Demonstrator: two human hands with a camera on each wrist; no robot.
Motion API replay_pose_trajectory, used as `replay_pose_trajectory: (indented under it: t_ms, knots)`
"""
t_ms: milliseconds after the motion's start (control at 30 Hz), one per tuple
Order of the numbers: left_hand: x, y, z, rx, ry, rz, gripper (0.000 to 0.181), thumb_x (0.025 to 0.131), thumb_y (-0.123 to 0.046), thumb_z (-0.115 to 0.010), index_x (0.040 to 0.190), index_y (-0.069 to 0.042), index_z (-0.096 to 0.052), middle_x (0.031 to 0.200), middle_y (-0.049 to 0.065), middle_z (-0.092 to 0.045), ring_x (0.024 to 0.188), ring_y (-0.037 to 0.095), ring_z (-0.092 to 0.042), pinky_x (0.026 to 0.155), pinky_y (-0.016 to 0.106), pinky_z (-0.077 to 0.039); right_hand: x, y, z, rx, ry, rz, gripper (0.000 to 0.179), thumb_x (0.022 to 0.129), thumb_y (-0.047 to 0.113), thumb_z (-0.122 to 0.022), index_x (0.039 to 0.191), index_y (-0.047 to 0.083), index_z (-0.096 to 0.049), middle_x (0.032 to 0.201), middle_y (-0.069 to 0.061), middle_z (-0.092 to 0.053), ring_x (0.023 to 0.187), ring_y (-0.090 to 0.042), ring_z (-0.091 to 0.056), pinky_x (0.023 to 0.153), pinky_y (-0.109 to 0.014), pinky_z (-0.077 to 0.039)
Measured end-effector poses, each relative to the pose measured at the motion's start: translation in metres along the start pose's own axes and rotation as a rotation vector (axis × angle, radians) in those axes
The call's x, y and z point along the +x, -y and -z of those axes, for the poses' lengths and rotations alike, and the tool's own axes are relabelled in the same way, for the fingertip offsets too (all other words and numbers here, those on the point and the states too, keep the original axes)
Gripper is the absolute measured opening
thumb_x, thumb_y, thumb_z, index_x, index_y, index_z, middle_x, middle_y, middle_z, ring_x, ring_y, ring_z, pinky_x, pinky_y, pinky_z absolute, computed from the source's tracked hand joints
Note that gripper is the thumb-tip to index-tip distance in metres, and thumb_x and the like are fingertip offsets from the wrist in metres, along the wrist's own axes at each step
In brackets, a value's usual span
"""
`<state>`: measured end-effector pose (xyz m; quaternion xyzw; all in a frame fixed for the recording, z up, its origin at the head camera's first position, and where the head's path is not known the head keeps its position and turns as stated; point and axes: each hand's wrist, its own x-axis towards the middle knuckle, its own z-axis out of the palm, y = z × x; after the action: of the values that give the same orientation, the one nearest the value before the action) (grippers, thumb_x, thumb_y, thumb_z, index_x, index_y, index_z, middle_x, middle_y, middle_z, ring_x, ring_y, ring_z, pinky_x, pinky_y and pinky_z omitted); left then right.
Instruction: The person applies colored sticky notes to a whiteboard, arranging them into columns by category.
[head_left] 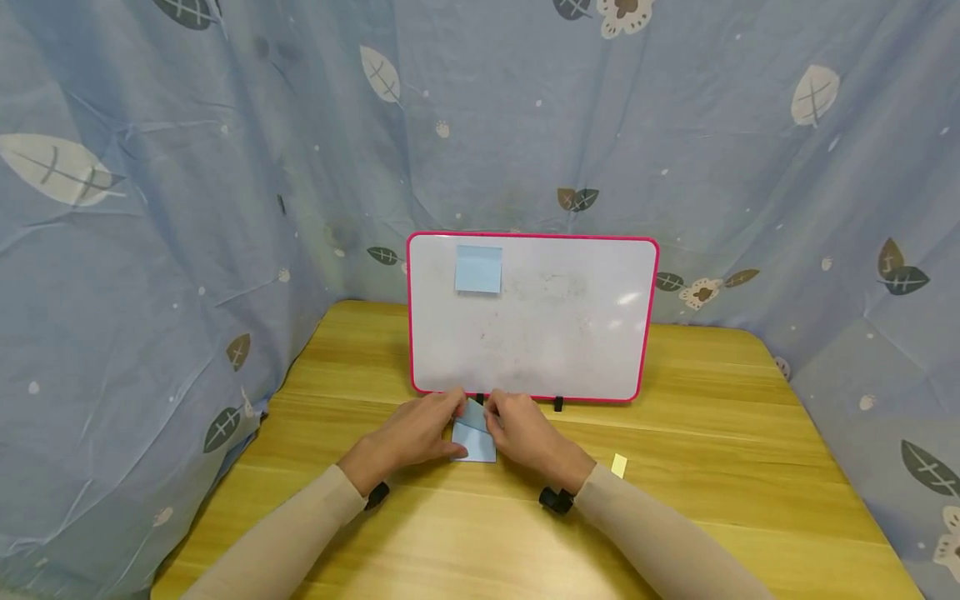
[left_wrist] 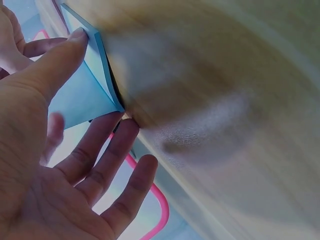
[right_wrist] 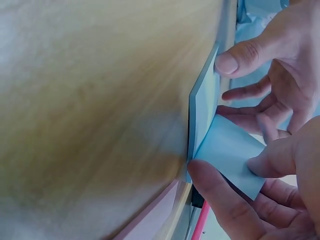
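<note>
On the wooden table lies a pad of light blue sticky notes (head_left: 480,448), just in front of a whiteboard. Its top sheet (right_wrist: 232,145) is bent up away from the pad, joined along a crease. My right hand (head_left: 528,433) pinches this raised sheet between thumb and fingers at its right side. With the thumb on the pad's near left corner and fingers by its far left edge, my left hand (head_left: 416,429) holds the pad. The left thumb (left_wrist: 65,55) presses on the pad's face; the ring and little fingers spread loosely.
The pink-framed whiteboard (head_left: 540,350) stands on black feet (head_left: 558,404), with one blue sticky note (head_left: 478,268) at its upper left. A small yellow slip (head_left: 618,465) lies beyond my right wrist. A flat pinkish piece (right_wrist: 150,215) is beside the pad. A patterned curtain (head_left: 525,125) surrounds the table.
</note>
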<state>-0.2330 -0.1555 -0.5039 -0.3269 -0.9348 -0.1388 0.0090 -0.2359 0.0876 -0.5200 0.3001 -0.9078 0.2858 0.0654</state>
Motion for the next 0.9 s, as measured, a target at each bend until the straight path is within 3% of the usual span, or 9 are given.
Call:
replay_pose_trajectory:
  t_ms: [400,600,900]
  knots:
    - [-0.0005,0.0000,-0.0015,0.026,0.040,-0.001,0.032,0.093,-0.044,-0.101,0.113,-0.029,-0.082,0.096,-0.005,-0.063,0.083,0.010,-0.050,0.068,0.024,-0.046,0.0006,-0.0001,0.0002,0.019,0.008,-0.043,0.007,0.114,0.006,-0.069,0.109,0.005,-0.073,0.094,-0.007,-0.082,0.066,-0.004,-0.060,0.062,-0.020,-0.050]
    - [-0.0006,-0.0002,-0.0026,0.020,0.052,0.010,0.026,0.092,-0.044,-0.102,0.108,-0.030,-0.085,0.101,-0.004,-0.067,0.086,0.010,-0.053,0.071,0.024,-0.049,-0.0002,-0.0004,0.0004,0.050,0.015,-0.048,0.007,0.115,0.006,-0.068,0.110,0.004,-0.073,0.092,-0.007,-0.081,0.065,-0.003,-0.059,0.060,-0.020,-0.049]
    - [-0.0017,-0.0009,-0.0031,-0.003,0.039,0.014,0.022,0.092,-0.040,-0.102,0.099,-0.028,-0.087,0.120,-0.003,-0.077,0.105,0.015,-0.068,0.083,0.032,-0.061,0.0001,-0.0017,0.0004,0.052,-0.002,-0.045,0.007,0.115,0.006,-0.068,0.111,0.004,-0.073,0.092,-0.007,-0.081,0.060,-0.004,-0.054,0.058,-0.020,-0.046]
